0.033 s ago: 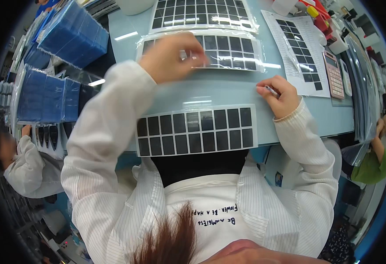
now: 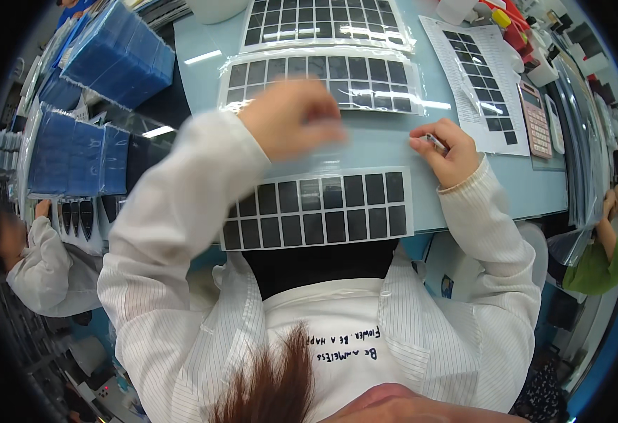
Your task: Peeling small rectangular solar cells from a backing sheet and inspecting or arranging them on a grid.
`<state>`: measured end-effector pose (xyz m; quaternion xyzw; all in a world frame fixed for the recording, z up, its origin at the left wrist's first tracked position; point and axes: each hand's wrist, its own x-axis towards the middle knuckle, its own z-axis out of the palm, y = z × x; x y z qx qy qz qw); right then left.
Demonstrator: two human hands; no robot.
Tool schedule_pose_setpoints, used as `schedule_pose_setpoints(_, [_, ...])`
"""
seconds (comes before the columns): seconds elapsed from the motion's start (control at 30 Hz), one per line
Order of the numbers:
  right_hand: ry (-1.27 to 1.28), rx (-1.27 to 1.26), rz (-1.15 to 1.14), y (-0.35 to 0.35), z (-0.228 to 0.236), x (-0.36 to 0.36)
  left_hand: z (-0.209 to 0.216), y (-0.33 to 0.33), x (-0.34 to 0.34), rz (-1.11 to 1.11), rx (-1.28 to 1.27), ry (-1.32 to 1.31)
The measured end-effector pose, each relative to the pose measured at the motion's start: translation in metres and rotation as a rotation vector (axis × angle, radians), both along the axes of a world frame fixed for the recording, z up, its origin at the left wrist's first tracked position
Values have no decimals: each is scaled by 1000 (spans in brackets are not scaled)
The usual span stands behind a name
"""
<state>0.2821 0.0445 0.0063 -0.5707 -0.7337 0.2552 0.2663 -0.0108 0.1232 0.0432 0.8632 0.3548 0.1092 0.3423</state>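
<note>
A white sheet with two rows of dark rectangular stickers (image 2: 321, 211) lies at the table's near edge. My left hand (image 2: 295, 118), smeared by motion, hovers between it and a second such sheet in a clear sleeve (image 2: 357, 68) farther back. Whether anything is in its fingers cannot be made out. To the right, my right hand (image 2: 448, 151) is closed around a small slim silvery tool (image 2: 434, 142), mostly hidden in the fingers. It is just off the near sheet's far right corner.
Another sticker sheet (image 2: 323, 21) lies at the back. Right stand a printed paper (image 2: 432, 42), a pink calculator (image 2: 534, 120) and upright folders (image 2: 578, 134). Blue plastic-wrapped stacks (image 2: 118, 56) flank the left. Other people sit at both sides, one in a green sleeve (image 2: 596, 257).
My left hand has moved right and nearer to me, off the sleeved sheet, uncovering more of its left part. My right hand has stayed in place with the tool.
</note>
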Motion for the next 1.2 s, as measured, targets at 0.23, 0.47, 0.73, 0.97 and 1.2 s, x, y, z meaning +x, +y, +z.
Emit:
schedule_pose_setpoints(0.23, [43, -28, -65, 0, -4, -8, 1, -91, 1, 7, 211, 358])
schedule_pose_setpoints(0.47, [54, -60, 158, -5, 5, -9, -2, -95, -2, 69, 149, 372])
schedule_pose_setpoints(0.73, [154, -277, 193, -8, 4, -11, 18, -97, -7, 152, 58, 203])
schedule_pose_setpoints(0.97, [640, -236, -95, 44, 37, -7, 37, -14, -42, 301, 354, -73])
schedule_pose_setpoints(1.2, [250, -74, -153, 108, 12, -5, 19, 99, -68, 386, 292, 206])
